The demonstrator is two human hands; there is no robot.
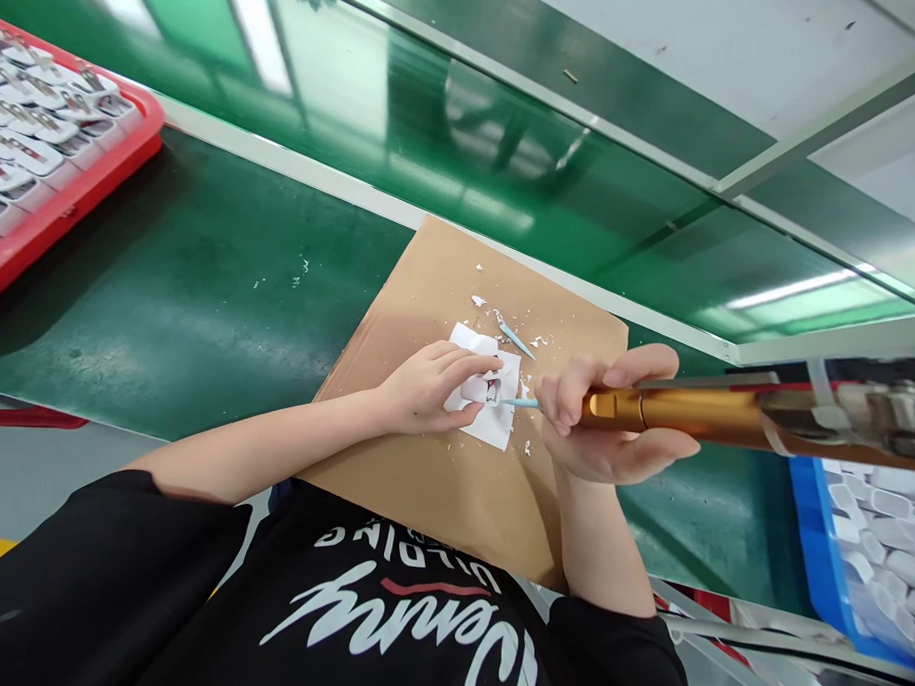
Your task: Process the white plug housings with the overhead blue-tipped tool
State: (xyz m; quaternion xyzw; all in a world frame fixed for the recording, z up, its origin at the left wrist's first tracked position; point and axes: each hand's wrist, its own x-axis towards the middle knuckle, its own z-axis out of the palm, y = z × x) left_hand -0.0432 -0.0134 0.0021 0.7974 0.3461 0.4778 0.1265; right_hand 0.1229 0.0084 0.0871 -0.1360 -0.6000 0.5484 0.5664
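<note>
My left hand (433, 387) pinches a small white plastic part (476, 388) between thumb and fingers, over a white paper sheet (490, 430). Dark and reddish bits show inside the part, too small to name. In my right hand (586, 418) lies a gold-coloured cylindrical tool (680, 411), its rear running off to the right with a metal fitting and a cable tie. A thin pale blue tip (522, 402) points from the right-hand fingers at the part and appears to touch it. Where this tip joins the tool is hidden by my fingers.
Brown cardboard (393, 481) lies under the work, scattered with white shavings (478, 301) and a loose pale blue pointed piece (516, 338). A red tray (146, 122) of white parts with metal pieces stands left. A blue bin (807, 535) of white parts stands right.
</note>
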